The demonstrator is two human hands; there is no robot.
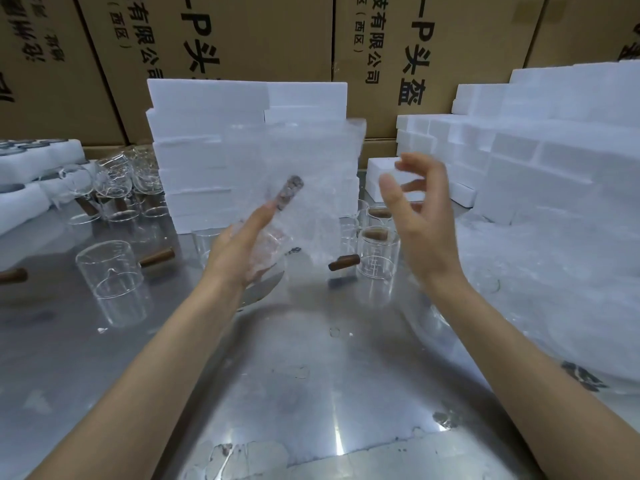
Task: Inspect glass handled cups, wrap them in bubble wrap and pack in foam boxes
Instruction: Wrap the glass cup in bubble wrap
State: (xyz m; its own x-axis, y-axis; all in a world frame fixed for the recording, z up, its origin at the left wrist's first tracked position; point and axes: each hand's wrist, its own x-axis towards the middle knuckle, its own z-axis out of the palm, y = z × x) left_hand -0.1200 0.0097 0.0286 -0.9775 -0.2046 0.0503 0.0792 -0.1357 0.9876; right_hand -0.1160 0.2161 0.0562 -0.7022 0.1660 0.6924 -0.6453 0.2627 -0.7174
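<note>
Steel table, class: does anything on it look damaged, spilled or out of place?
Yes. Small clear shards or scraps lie scattered on the steel table, with more along the near edge. Whether they are glass or plastic cannot be told. The standing cups look intact.

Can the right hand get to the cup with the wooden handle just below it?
Probably yes: the right hand is free, and the cup stands uncovered on the table, nothing between them.
</note>
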